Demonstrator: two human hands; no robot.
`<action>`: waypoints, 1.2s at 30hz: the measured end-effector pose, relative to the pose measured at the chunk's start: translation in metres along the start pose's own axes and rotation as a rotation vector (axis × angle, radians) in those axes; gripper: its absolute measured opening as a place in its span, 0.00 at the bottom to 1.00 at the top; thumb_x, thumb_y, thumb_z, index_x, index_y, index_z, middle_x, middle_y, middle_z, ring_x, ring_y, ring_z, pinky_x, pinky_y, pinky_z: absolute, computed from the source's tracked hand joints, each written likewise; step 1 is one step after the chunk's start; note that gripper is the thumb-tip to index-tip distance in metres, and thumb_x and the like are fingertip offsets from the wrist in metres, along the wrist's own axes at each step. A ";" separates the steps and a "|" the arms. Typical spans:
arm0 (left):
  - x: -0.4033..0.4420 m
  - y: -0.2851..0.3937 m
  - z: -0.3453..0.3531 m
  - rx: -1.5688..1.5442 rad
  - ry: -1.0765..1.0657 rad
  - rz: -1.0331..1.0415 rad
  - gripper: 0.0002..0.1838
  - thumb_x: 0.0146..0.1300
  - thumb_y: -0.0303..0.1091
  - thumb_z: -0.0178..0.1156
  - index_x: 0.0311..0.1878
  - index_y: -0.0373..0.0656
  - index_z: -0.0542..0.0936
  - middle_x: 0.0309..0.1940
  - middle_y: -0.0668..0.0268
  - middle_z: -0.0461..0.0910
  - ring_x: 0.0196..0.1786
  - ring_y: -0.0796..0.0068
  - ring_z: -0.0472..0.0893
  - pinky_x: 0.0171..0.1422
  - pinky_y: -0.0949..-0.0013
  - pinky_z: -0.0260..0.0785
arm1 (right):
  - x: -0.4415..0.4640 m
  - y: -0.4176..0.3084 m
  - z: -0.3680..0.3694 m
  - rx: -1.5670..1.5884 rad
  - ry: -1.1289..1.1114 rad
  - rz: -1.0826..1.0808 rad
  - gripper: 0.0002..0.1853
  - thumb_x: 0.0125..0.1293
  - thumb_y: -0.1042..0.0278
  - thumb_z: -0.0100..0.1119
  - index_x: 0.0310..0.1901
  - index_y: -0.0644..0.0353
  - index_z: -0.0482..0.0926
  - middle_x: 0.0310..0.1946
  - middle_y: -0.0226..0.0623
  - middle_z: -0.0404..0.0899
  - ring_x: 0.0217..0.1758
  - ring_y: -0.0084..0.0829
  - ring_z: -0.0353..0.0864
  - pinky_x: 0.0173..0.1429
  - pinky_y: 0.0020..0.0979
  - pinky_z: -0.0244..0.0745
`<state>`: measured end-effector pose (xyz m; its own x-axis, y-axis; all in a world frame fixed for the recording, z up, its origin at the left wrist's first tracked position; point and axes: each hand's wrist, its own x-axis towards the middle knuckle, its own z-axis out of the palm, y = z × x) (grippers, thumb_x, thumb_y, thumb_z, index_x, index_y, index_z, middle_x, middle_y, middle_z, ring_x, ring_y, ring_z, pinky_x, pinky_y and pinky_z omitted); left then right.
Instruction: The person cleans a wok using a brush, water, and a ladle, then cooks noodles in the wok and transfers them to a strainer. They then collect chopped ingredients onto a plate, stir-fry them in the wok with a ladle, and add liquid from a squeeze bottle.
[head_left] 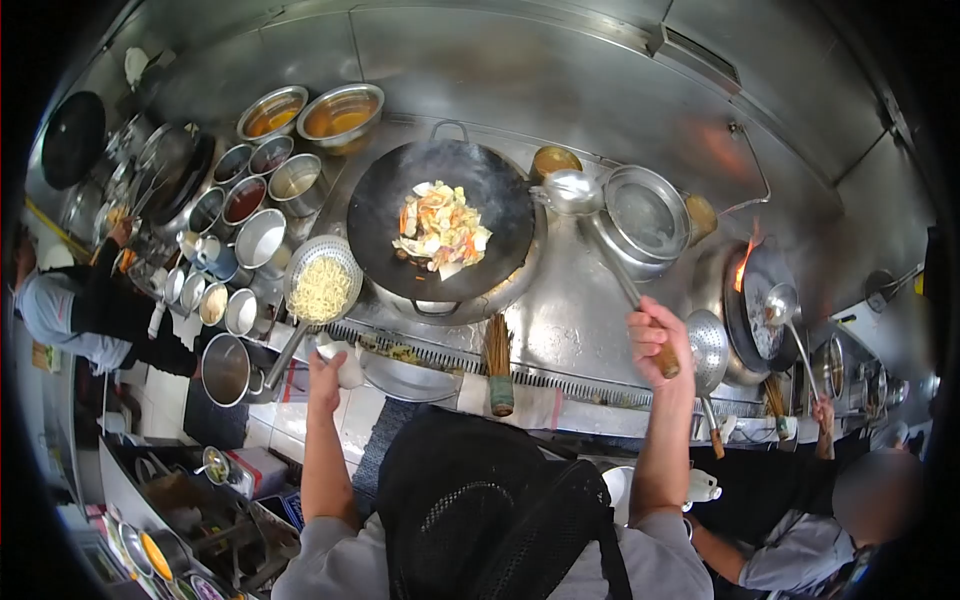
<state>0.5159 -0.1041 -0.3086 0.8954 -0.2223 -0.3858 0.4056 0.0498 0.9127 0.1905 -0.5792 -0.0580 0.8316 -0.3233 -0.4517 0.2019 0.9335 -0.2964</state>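
My right hand (pixel 658 335) grips the wooden handle end of a long metal ladle (pixel 574 192), whose bowl is beside the rim of a wok (pixel 390 250). Chopped cabbage and carrot pieces (pixel 443 228) lie in the middle of the wok, with faint steam rising. My left hand (pixel 325 375) is closed on what looks like a folded white cloth (pixel 349 368), in front of the stove edge. Close to that hand, a perforated strainer (pixel 350 262) holds pale noodles (pixel 321 290); its handle slants down to the left.
Steel bowls of orange liquid (pixel 341 117) and several seasoning pots (pixel 262 238) stand left of the wok. A bamboo brush (pixel 498 365) lies at the front edge. Right are a water basin (pixel 645 212), a perforated ladle (pixel 708 352) and a co-worker (pixel 800 540) at a flaming wok (pixel 768 300).
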 end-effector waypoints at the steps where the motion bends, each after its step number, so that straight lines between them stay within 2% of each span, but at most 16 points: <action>1: 0.001 -0.007 -0.009 -0.010 0.009 0.001 0.30 0.67 0.23 0.67 0.70 0.37 0.67 0.58 0.54 0.80 0.56 0.61 0.84 0.62 0.60 0.79 | 0.009 0.009 -0.004 -0.097 -0.005 -0.010 0.10 0.78 0.67 0.60 0.54 0.61 0.75 0.29 0.31 0.74 0.18 0.17 0.68 0.19 0.22 0.66; 3: 0.003 -0.013 -0.024 0.160 0.095 -0.004 0.35 0.66 0.22 0.67 0.74 0.35 0.64 0.61 0.53 0.80 0.57 0.60 0.83 0.62 0.59 0.78 | 0.028 0.034 0.007 -0.270 0.027 -0.023 0.15 0.76 0.68 0.61 0.59 0.61 0.73 0.29 0.32 0.75 0.18 0.18 0.70 0.18 0.24 0.67; 5: 0.024 -0.041 -0.042 0.112 0.076 -0.055 0.38 0.66 0.21 0.67 0.77 0.37 0.64 0.63 0.55 0.79 0.61 0.62 0.82 0.66 0.60 0.76 | 0.056 0.060 0.015 -0.440 0.051 -0.038 0.20 0.75 0.69 0.62 0.65 0.61 0.71 0.29 0.33 0.76 0.18 0.20 0.72 0.18 0.26 0.68; 7: 0.035 -0.053 -0.055 0.053 -0.250 -0.066 0.38 0.66 0.20 0.67 0.79 0.41 0.65 0.65 0.58 0.79 0.64 0.65 0.79 0.71 0.61 0.72 | 0.093 0.085 0.011 -0.910 0.118 -0.161 0.31 0.74 0.69 0.63 0.74 0.62 0.63 0.27 0.34 0.77 0.19 0.24 0.74 0.19 0.30 0.70; 8: 0.031 -0.048 -0.051 0.008 -0.264 -0.099 0.36 0.67 0.20 0.67 0.78 0.44 0.69 0.65 0.62 0.79 0.66 0.67 0.78 0.73 0.62 0.69 | 0.113 0.095 0.007 -0.916 0.107 -0.155 0.31 0.74 0.69 0.63 0.74 0.62 0.63 0.27 0.34 0.77 0.19 0.24 0.74 0.19 0.30 0.70; 10: 0.033 -0.048 -0.050 0.035 -0.244 -0.073 0.36 0.67 0.20 0.67 0.78 0.43 0.69 0.64 0.62 0.80 0.65 0.67 0.79 0.72 0.62 0.70 | 0.151 0.112 -0.001 -1.288 0.121 -0.227 0.35 0.74 0.68 0.62 0.78 0.63 0.60 0.26 0.34 0.77 0.19 0.25 0.75 0.19 0.32 0.71; 13: 0.045 -0.063 -0.062 0.178 -0.174 0.031 0.36 0.66 0.23 0.69 0.77 0.41 0.70 0.62 0.58 0.82 0.62 0.64 0.81 0.69 0.62 0.73 | 0.186 0.129 -0.005 -1.564 0.073 -0.227 0.37 0.75 0.68 0.60 0.81 0.63 0.57 0.25 0.33 0.77 0.18 0.25 0.75 0.21 0.32 0.72; 15: 0.047 -0.062 -0.061 0.467 0.139 0.141 0.37 0.64 0.26 0.71 0.76 0.39 0.71 0.62 0.54 0.82 0.59 0.61 0.83 0.65 0.61 0.76 | 0.203 0.128 -0.023 -1.602 0.032 -0.175 0.38 0.75 0.68 0.60 0.83 0.59 0.57 0.25 0.33 0.77 0.20 0.25 0.77 0.23 0.31 0.73; 17: 0.047 -0.059 -0.057 0.464 0.152 0.142 0.37 0.63 0.27 0.71 0.76 0.39 0.71 0.62 0.52 0.82 0.58 0.60 0.84 0.64 0.60 0.77 | 0.205 0.121 -0.043 -1.695 -0.111 -0.158 0.36 0.75 0.68 0.60 0.82 0.55 0.60 0.27 0.33 0.79 0.22 0.24 0.78 0.26 0.32 0.74; 18: 0.048 -0.058 -0.055 0.467 0.153 0.152 0.38 0.63 0.28 0.72 0.76 0.39 0.71 0.62 0.50 0.81 0.58 0.59 0.84 0.63 0.59 0.78 | 0.193 0.114 -0.047 -1.837 -0.082 -0.177 0.34 0.74 0.69 0.60 0.80 0.45 0.65 0.32 0.39 0.82 0.28 0.31 0.83 0.35 0.37 0.79; 20: 0.054 -0.067 -0.058 0.451 0.134 0.200 0.39 0.62 0.31 0.72 0.77 0.39 0.70 0.62 0.46 0.81 0.57 0.57 0.84 0.62 0.58 0.78 | 0.174 0.095 -0.061 -2.149 -0.220 -0.408 0.35 0.71 0.71 0.61 0.78 0.36 0.69 0.40 0.46 0.85 0.39 0.44 0.87 0.48 0.44 0.81; 22: 0.052 -0.069 -0.055 0.447 0.144 0.231 0.39 0.62 0.31 0.72 0.77 0.39 0.69 0.63 0.46 0.80 0.57 0.57 0.84 0.62 0.58 0.78 | 0.147 0.081 -0.067 -2.313 -0.102 -0.417 0.38 0.68 0.72 0.63 0.77 0.29 0.70 0.45 0.50 0.86 0.49 0.53 0.86 0.57 0.49 0.79; 26: 0.049 -0.060 -0.049 0.425 0.166 0.261 0.39 0.63 0.29 0.71 0.78 0.38 0.68 0.62 0.46 0.80 0.57 0.57 0.84 0.62 0.60 0.79 | 0.098 0.070 -0.092 -2.350 0.020 -0.563 0.36 0.68 0.73 0.64 0.77 0.33 0.71 0.46 0.48 0.85 0.47 0.53 0.86 0.54 0.49 0.80; 30: 0.061 -0.058 -0.050 0.413 0.120 0.288 0.36 0.65 0.25 0.70 0.75 0.37 0.70 0.61 0.49 0.80 0.58 0.59 0.84 0.62 0.61 0.79 | 0.074 0.064 -0.118 -2.359 0.199 -0.683 0.38 0.68 0.76 0.65 0.78 0.43 0.69 0.40 0.51 0.84 0.38 0.52 0.85 0.45 0.49 0.78; 32: 0.068 -0.063 -0.056 0.466 0.082 0.362 0.35 0.65 0.26 0.70 0.75 0.37 0.70 0.62 0.49 0.79 0.59 0.57 0.84 0.62 0.61 0.79 | 0.076 0.074 -0.121 -2.352 0.121 -0.840 0.37 0.68 0.77 0.64 0.78 0.49 0.69 0.33 0.51 0.81 0.32 0.46 0.84 0.39 0.47 0.78; 36: 0.049 -0.043 -0.058 0.672 0.092 0.488 0.36 0.66 0.32 0.71 0.75 0.34 0.68 0.63 0.43 0.75 0.63 0.44 0.79 0.67 0.55 0.75 | 0.095 0.152 -0.065 -2.276 0.188 -0.620 0.34 0.70 0.78 0.62 0.78 0.54 0.69 0.28 0.44 0.78 0.23 0.35 0.80 0.31 0.41 0.74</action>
<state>0.5530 -0.0604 -0.3748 0.9653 -0.2446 0.0913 -0.2019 -0.4776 0.8550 0.2668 -0.4781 -0.2012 0.8560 -0.5167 0.0164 -0.4651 -0.7836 -0.4120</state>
